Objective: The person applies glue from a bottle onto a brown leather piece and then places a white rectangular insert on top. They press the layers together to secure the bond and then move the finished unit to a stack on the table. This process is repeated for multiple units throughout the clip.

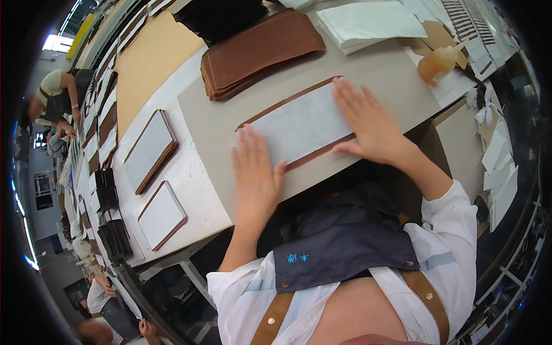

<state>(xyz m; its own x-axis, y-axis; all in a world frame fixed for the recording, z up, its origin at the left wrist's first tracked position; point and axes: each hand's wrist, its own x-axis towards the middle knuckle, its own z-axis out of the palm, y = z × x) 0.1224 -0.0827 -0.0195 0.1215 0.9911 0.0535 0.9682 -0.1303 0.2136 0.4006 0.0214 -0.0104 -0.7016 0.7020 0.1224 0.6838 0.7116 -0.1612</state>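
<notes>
We judge the step in hand to be pressing: a pale grey sheet lies on a brown leather panel, whose edge shows as a thin border around it, and both sit on the grey work board at the table's near edge. Our left hand lies flat and open, fingers together, on the sheet's near-left corner; our right hand lies flat and open, fingers spread, over its right end. Neither hand grips anything. The next move, as we judge it, calls for even downward pressure swept outward to the edges without shifting the sheet on the panel. Beyond the board lies a stack of brown leather pieces and a pile of white sheets; an amber squeeze bottle stands to the right. Two finished lined panels lie to the left; their labels cannot be made out
</notes>
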